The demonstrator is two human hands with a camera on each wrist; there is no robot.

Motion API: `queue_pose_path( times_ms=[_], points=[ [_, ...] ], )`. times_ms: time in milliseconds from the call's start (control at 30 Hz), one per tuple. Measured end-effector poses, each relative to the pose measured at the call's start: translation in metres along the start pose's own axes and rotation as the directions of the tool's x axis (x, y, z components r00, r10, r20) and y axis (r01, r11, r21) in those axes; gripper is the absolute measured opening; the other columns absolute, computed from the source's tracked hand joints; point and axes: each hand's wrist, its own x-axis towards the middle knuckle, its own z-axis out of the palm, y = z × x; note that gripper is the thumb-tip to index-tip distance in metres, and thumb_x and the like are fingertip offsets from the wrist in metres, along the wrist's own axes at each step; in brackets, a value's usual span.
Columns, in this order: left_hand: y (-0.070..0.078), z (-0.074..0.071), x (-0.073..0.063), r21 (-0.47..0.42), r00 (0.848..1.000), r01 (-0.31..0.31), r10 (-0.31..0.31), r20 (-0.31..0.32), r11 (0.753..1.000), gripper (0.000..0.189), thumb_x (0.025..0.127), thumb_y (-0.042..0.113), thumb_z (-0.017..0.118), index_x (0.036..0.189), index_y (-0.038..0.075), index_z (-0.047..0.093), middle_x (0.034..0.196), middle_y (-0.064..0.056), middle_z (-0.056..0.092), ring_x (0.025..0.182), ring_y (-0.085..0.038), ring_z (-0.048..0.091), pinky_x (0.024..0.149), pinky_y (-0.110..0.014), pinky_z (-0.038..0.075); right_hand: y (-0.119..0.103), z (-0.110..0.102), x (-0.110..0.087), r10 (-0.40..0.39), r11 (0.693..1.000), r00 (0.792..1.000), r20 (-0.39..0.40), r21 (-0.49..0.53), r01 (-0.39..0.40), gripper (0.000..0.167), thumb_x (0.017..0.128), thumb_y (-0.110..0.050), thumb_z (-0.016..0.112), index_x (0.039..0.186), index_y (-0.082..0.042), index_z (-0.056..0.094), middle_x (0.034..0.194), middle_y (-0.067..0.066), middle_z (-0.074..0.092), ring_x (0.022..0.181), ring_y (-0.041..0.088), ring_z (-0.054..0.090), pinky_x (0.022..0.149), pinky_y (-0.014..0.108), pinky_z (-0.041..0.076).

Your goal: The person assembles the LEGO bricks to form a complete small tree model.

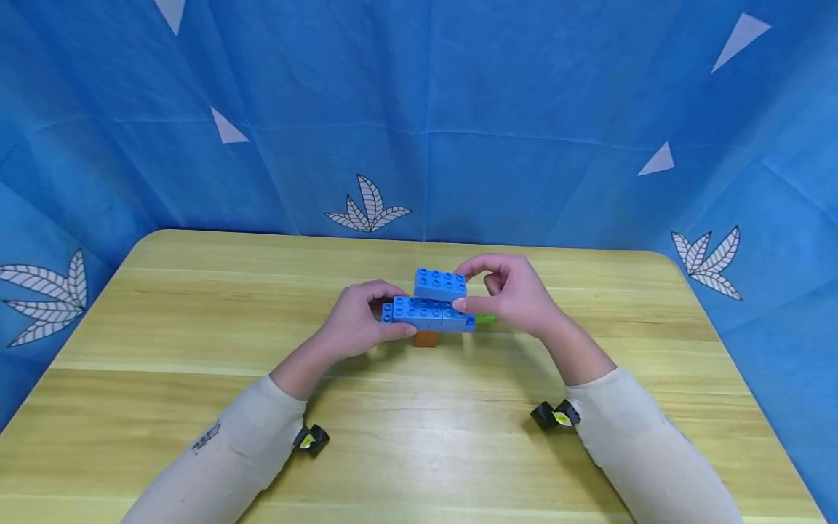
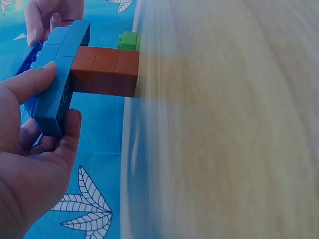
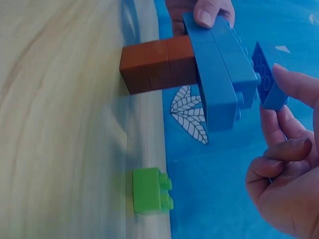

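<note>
A stack of toy building bricks stands on the table: several brown bricks (image 3: 158,65) form a column, with layers of blue bricks (image 1: 419,313) lying across its top. My left hand (image 1: 356,320) grips the left end of the blue layers, thumb on the near side and fingers behind. Between thumb and fingers, my right hand (image 1: 513,295) pinches a loose blue brick (image 1: 440,282) by its right end. That brick hangs tilted just above the upper blue layer, its hollow underside showing in the right wrist view. Studs on the layer below are partly covered by it.
A green brick (image 3: 147,190) sits on the wooden table (image 1: 419,437) to the right of the brown column, mostly hidden in the head view. Behind the table's far edge hangs a blue cloth (image 1: 419,87) with leaf patterns.
</note>
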Motion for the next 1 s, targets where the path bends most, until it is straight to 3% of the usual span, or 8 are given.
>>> queue_pose_path(
  times_ms=[133,367,767,1000],
  points=[
    [0.0,0.001,-0.001,0.004,1.0,0.004,-0.004,0.003,1.0,0.041,0.078,0.02,0.088,0.113,0.006,0.071,0.105,-0.004,0.066,0.09,-0.025,0.056,0.077,-0.037,0.051,0.0,0.006,-0.003,0.001,0.999,1.0,0.009,-0.034,-0.001,0.033,0.077,-0.008,0.087,0.107,-0.005,0.074,0.07,0.011,0.056,0.046,0.021,0.024,0.043,0.03,0.021],
    [-0.001,0.0,0.0,-0.008,1.0,0.006,-0.006,0.01,1.0,0.045,0.078,0.019,0.089,0.117,0.005,0.07,0.109,-0.005,0.066,0.092,-0.026,0.058,0.08,-0.036,0.052,0.002,0.012,-0.006,0.01,0.997,1.0,0.015,-0.073,-0.009,0.033,0.075,-0.01,0.089,0.105,-0.01,0.075,0.09,0.005,0.066,0.046,0.02,0.027,0.043,0.029,0.022],
    [0.001,0.0,0.001,-0.01,1.0,0.003,-0.003,0.007,1.0,0.046,0.078,0.017,0.089,0.118,0.004,0.07,0.11,-0.005,0.066,0.091,-0.026,0.058,0.081,-0.036,0.052,-0.001,0.015,-0.008,-0.017,0.991,1.0,0.016,-0.135,0.019,0.033,0.075,-0.013,0.089,0.105,-0.011,0.074,0.069,0.005,0.059,0.046,0.017,0.026,0.044,0.029,0.023],
    [0.001,-0.001,-0.001,0.039,0.999,-0.031,0.031,0.011,0.999,0.048,0.078,0.019,0.089,0.12,0.005,0.068,0.11,-0.004,0.066,0.095,-0.025,0.059,0.084,-0.039,0.052,-0.001,0.016,-0.011,-0.042,0.992,0.999,0.019,-0.117,0.044,0.033,0.076,-0.012,0.088,0.106,-0.01,0.074,0.074,0.005,0.061,0.046,0.018,0.027,0.044,0.029,0.023]
  ],
)
